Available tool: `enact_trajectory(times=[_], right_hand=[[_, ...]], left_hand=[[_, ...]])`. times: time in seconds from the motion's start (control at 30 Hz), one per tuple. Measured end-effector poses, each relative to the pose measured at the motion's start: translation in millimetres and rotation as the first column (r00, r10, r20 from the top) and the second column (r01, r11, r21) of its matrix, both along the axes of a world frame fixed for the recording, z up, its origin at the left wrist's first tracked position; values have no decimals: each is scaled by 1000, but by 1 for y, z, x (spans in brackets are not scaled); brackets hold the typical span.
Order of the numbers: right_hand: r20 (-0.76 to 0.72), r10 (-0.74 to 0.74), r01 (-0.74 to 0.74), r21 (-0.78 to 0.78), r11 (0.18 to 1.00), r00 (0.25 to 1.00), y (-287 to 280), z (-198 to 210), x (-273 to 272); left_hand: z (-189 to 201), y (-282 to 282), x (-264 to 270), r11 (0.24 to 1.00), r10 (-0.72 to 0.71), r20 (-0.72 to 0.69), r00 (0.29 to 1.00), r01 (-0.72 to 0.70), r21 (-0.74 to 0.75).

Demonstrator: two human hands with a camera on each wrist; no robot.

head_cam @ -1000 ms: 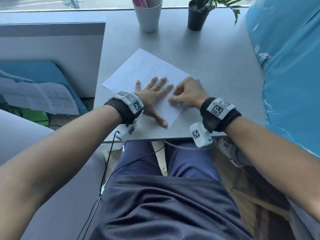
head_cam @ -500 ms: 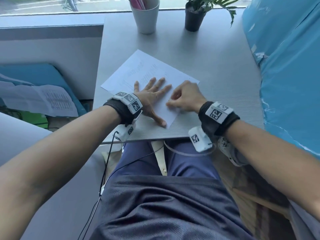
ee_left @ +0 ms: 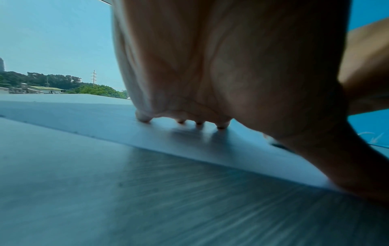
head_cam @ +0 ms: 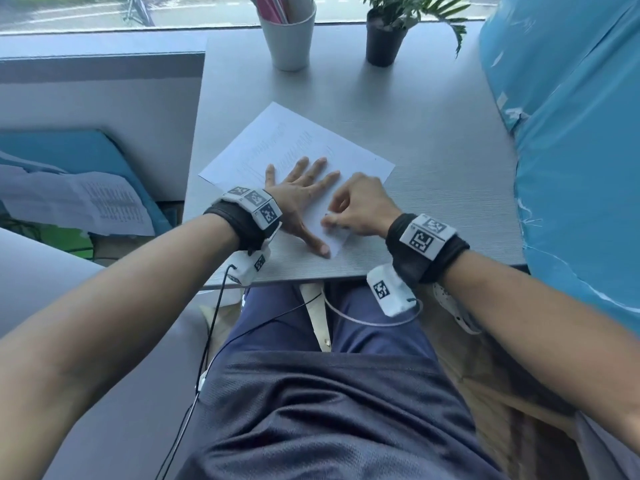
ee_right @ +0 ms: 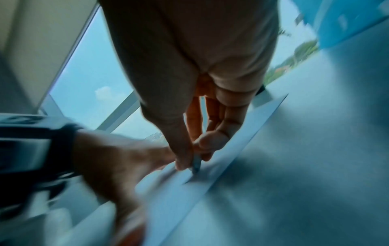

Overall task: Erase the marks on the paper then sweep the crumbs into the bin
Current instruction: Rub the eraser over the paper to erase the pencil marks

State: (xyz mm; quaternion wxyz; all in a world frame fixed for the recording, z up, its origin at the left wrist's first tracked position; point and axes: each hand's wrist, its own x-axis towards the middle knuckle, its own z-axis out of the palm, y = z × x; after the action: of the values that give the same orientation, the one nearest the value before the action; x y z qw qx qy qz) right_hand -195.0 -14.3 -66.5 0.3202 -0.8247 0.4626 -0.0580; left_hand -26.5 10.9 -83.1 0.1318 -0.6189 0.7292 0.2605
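A white sheet of paper [head_cam: 287, 143] with faint pencil lines lies slanted on the grey table [head_cam: 415, 133]. My left hand [head_cam: 301, 192] lies flat on it with fingers spread, pressing it down; the left wrist view shows the fingertips [ee_left: 145, 119] on the paper [ee_left: 189, 146]. My right hand [head_cam: 356, 209] pinches a small eraser [ee_right: 196, 164] between thumb and fingers and holds its tip on the paper [ee_right: 221, 166] near the sheet's near corner, just right of my left thumb. No crumbs or bin can be made out.
A grey cup [head_cam: 289, 36] with pink pens and a small potted plant [head_cam: 386, 43] stand at the table's far edge. Blue plastic sheeting [head_cam: 571, 150] borders the right side. Left of the table lie a blue cushion and printed papers [head_cam: 104, 206].
My right hand with the eraser has shifted a little toward me and left along the paper's near part. My left hand stays pressed flat on the sheet.
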Motion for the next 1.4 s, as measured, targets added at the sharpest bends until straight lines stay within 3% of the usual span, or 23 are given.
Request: enact_trajectory(times=[0.13, 0.2, 0.3, 0.4, 0.53, 0.67, 0.73, 0.83, 0.9, 1.1, 1.23, 1.37, 1.4], right_hand=[[14, -145, 146, -66, 987, 989, -38, 4, -9], [6, -146, 146, -113, 983, 989, -43, 7, -8], [-1, -65, 65, -53, 996, 998, -42, 10, -5], [-18, -4, 4, -27, 1000, 1000, -39, 4, -4], [3, -82, 82, -111, 990, 997, -54, 6, -5], [18, -124, 125, -169, 978, 992, -61, 10, -7], [8, -116, 116, -125, 985, 993, -58, 6, -7], [25, -154, 156, -88, 984, 988, -59, -1, -11], [29, -143, 145, -79, 986, 989, -62, -2, -12], [75, -223, 231, -131, 964, 972, -71, 2, -9], [15, -44, 44, -60, 997, 999, -53, -2, -2], [49, -157, 161, -93, 983, 986, -68, 4, -6], [42, -119, 122, -86, 989, 992, -64, 3, -4]], left_hand=[[5, 4, 1, 998, 69, 32, 997, -69, -15], [8, 2, 1, 993, 114, 68, 991, -112, -31], [14, 2, 10, 990, 144, 103, 984, -144, -7], [22, 3, 16, 994, 109, 132, 985, -104, -42], [30, -2, 15, 979, 58, 231, 971, -10, -202], [31, -12, 10, 965, 87, 298, 950, -6, -262], [28, -14, 9, 953, 103, 260, 960, -21, -302], [19, -17, 10, 963, 16, -23, 1000, -22, -270], [13, -17, 11, 984, -56, -154, 986, 28, -176], [5, -22, 11, 998, -47, -88, 995, 44, -39], [3, -21, 11, 999, -46, -81, 996, 45, -16], [3, -22, 10, 999, -48, -95, 994, 45, -25], [2, -21, 10, 998, -51, -88, 995, 49, -26]])
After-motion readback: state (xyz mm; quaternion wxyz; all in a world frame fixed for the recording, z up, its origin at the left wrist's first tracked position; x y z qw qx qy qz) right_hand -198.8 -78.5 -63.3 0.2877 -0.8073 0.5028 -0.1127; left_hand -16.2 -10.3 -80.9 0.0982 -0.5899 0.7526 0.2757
